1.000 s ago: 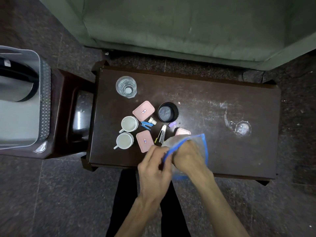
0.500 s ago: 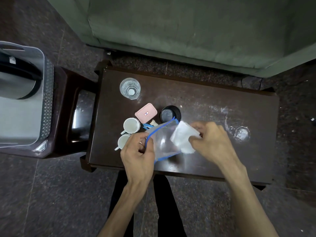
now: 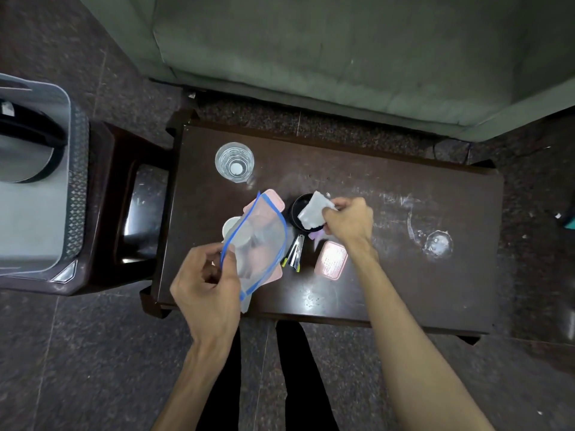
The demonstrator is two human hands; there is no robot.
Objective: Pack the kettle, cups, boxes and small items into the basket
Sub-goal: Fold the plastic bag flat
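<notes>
In the head view, a clear plastic bag point(image 3: 259, 244) with a blue zip edge is pinched at its mouth between the thumb and fingers of the left hand point(image 3: 207, 287), near the front edge of the tabletop point(image 3: 404, 293), while a crumpled white tissue point(image 3: 314, 211) is clamped in the closed fingers of the right hand point(image 3: 348, 219) over a round black container point(image 3: 300, 209) near the middle. Trouble is judged most likely from the limp, slippery film: the mouth could sag shut under a one-sided pinch, and the hanging bag could brush the white cup point(image 3: 231, 228) seen through it and tip it. The glass tumbler point(image 3: 234, 162) toward the back left corner is smooth, hard and breakable, and could be knocked by a careless reach. The metal clipper point(image 3: 294, 253) is small and shiny and could slide on the glossy dark surface. A pink box point(image 3: 330, 264), rectangular with rounded corners, lies beside it; two more pink boxes are partly veiled by the bag. A clear round lid point(image 3: 438, 244) rests near the right edge. The grey perforated basket point(image 3: 76, 181) stands on a stool off the left edge, with the steel kettle point(image 3: 21, 157) already inside it.
</notes>
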